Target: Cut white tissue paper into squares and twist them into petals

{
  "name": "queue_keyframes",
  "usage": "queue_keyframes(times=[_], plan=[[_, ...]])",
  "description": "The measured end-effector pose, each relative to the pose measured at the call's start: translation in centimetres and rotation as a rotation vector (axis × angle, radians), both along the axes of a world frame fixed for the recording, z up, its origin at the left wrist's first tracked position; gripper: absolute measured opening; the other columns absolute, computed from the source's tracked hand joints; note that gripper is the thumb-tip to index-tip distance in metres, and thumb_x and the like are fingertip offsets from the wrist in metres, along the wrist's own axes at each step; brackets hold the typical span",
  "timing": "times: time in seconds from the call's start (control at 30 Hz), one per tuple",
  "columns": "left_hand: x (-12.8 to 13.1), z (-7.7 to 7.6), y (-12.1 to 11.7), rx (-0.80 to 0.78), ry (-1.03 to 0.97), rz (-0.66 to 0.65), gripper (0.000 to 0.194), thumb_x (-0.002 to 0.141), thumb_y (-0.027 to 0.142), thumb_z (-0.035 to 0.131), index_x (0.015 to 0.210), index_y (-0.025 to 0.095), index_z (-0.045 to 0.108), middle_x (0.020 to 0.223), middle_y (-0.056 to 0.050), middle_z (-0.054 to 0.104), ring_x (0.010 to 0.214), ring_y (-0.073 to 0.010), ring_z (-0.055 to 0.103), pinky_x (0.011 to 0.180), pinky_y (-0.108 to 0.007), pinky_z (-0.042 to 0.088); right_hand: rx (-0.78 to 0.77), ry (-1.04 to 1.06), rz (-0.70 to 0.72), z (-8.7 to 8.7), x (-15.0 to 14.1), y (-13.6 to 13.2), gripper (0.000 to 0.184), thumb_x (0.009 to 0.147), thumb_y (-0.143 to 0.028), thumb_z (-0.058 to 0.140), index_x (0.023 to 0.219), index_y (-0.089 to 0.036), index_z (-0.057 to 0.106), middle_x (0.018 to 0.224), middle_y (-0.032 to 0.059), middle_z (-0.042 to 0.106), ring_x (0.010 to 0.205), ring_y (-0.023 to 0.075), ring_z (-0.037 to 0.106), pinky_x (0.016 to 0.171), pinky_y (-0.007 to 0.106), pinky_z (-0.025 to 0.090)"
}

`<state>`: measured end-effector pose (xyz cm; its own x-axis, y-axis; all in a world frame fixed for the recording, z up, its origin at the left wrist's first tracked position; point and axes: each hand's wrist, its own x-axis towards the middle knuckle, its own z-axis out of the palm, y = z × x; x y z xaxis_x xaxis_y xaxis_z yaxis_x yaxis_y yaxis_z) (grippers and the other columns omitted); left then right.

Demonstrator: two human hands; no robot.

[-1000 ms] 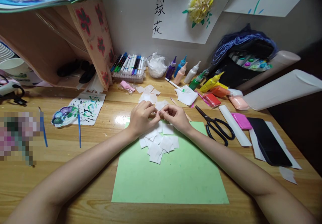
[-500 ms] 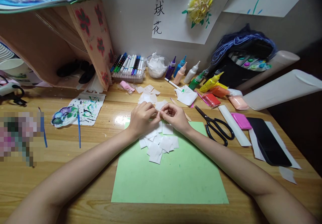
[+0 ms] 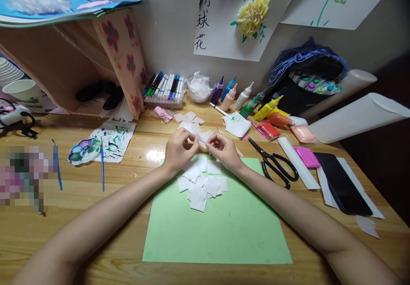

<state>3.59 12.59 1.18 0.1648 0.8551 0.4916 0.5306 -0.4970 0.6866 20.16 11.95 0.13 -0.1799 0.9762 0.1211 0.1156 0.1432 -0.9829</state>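
My left hand (image 3: 180,152) and my right hand (image 3: 224,150) meet above the far edge of a green sheet (image 3: 218,234). Thumb and fingers of each are pinched together on a small piece of white paper (image 3: 201,140) between them. Its exact shape is partly covered by the fingertips. Just below the hands, loose white paper squares (image 3: 199,199) lie overlapping in a pile on the green sheet. Beyond them, more white paper pieces (image 3: 189,117) rest on the wooden table.
Black-handled scissors (image 3: 277,165) and a black phone (image 3: 342,184) lie to the right. Paint bottles (image 3: 243,97), a bowl of white tissue (image 3: 200,88) and a marker box (image 3: 165,91) line the back. At left is a blue brush (image 3: 103,170) by a paint-stained paper (image 3: 117,142).
My fingertips have moved slightly apart, and more of the white paper shows between them. The camera view has tilted up a little.
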Motion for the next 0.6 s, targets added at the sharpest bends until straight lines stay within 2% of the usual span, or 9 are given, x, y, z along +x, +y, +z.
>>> queue_keyframes(times=[0.17, 0.3, 0.43, 0.6], plan=[[0.03, -0.01, -0.21, 0.067, 0.050, -0.025, 0.011, 0.079, 0.021, 0.058, 0.069, 0.017, 0.057, 0.072, -0.002, 0.057, 0.069, -0.0131, 0.052, 0.063, -0.026, 0.041, -0.048, 0.014, 0.052, 0.06, -0.08, -0.04, 0.024, 0.078, -0.039, 0.062, 0.078, -0.018, 0.052, 0.067, -0.0016, 0.052, 0.057, 0.0101, 0.048, 0.051, 0.024, 0.035], [0.08, 0.00, -0.36, 0.129, 0.098, -0.051, 0.010, 0.079, 0.021, 0.058, 0.069, 0.017, 0.057, 0.072, -0.002, 0.058, 0.070, -0.0140, 0.053, 0.064, -0.028, 0.042, -0.044, -0.004, 0.070, 0.30, -0.07, -0.10, 0.025, 0.081, -0.041, 0.059, 0.075, -0.018, 0.053, 0.063, -0.0022, 0.051, 0.055, 0.0099, 0.046, 0.051, 0.024, 0.035], [0.08, 0.02, -0.32, 0.145, 0.101, -0.054, 0.010, 0.079, 0.020, 0.058, 0.069, 0.017, 0.057, 0.071, -0.002, 0.058, 0.070, -0.0140, 0.053, 0.064, -0.028, 0.041, -0.037, 0.002, 0.078, 0.36, -0.03, -0.07, 0.025, 0.084, -0.041, 0.056, 0.074, -0.018, 0.053, 0.061, -0.0026, 0.050, 0.054, 0.0098, 0.046, 0.051, 0.024, 0.035], [0.07, -0.07, -0.24, 0.144, 0.096, -0.078, 0.011, 0.080, 0.021, 0.058, 0.070, 0.017, 0.058, 0.070, -0.002, 0.057, 0.069, -0.0141, 0.052, 0.062, -0.028, 0.041, -0.066, 0.036, 0.091, 0.28, -0.06, -0.06, 0.026, 0.080, -0.043, 0.060, 0.075, -0.018, 0.054, 0.065, -0.0012, 0.054, 0.057, 0.0108, 0.049, 0.052, 0.025, 0.037]])
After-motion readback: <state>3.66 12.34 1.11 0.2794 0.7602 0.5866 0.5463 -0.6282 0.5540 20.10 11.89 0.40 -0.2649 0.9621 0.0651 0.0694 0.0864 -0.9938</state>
